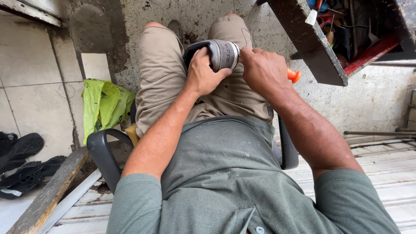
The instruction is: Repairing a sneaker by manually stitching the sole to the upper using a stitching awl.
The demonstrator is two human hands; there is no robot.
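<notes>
A grey shoe with a pale sole (pixel 222 53) rests on my lap, above my khaki trousers. My left hand (pixel 204 74) wraps around the shoe's side and holds it steady. My right hand (pixel 263 69) is closed around a tool with an orange handle (pixel 294 75), whose working end meets the shoe's sole edge. The tip of the tool is hidden behind my fingers.
I sit in a black plastic chair (pixel 102 152). A green plastic bag (pixel 103 106) lies to the left on the floor, and black sandals (pixel 21 161) lie further left. An open wooden box of tools (pixel 334 68) stands at the upper right.
</notes>
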